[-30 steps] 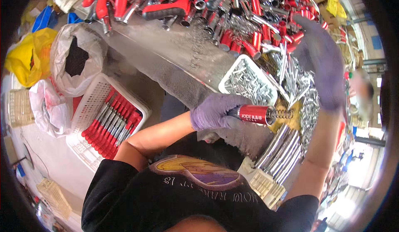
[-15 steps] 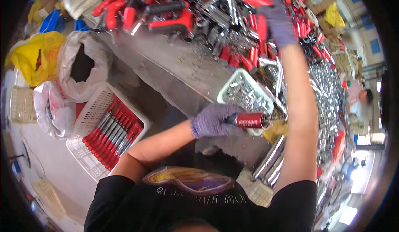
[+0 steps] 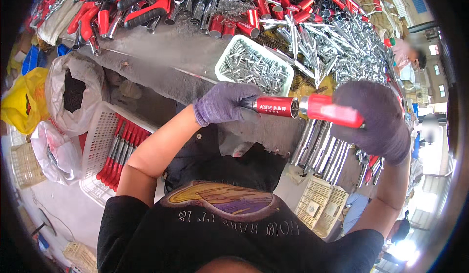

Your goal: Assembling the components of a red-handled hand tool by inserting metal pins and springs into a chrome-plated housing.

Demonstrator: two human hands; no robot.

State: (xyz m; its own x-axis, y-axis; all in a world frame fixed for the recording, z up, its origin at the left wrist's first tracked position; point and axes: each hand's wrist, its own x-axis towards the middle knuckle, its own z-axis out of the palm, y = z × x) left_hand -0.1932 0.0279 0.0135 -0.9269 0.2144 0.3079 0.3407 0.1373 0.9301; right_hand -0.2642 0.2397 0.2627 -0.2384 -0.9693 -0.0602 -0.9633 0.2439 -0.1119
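Observation:
My left hand [image 3: 225, 104], in a purple-grey knitted glove, is closed round the dark end of a red metal tube [image 3: 277, 108] with white print. The tube lies level, its open end facing right. My right hand [image 3: 375, 119], gloved alike, grips a red handle [image 3: 330, 110] with a silver collar at its left end. That collar sits in line with the tube's mouth, a narrow gap between them. Just beyond the tube stands a pale plastic tray [image 3: 221, 68] of small metal pins [image 3: 256, 70].
A heap of metal rods [image 3: 359, 53] covers the bench at far right. Red-and-black grips [image 3: 146, 11] and red tubes lie along the far side. Chrome tubes [image 3: 320, 148] rest below my right hand. At left are a white crate [image 3: 93, 148] of red-handled tools and several sacks [image 3: 73, 85].
My right hand has come back from the far heap toward me, now holding the red handle beside the tube. The spring that stuck out of the tube no longer shows. The view has shifted.

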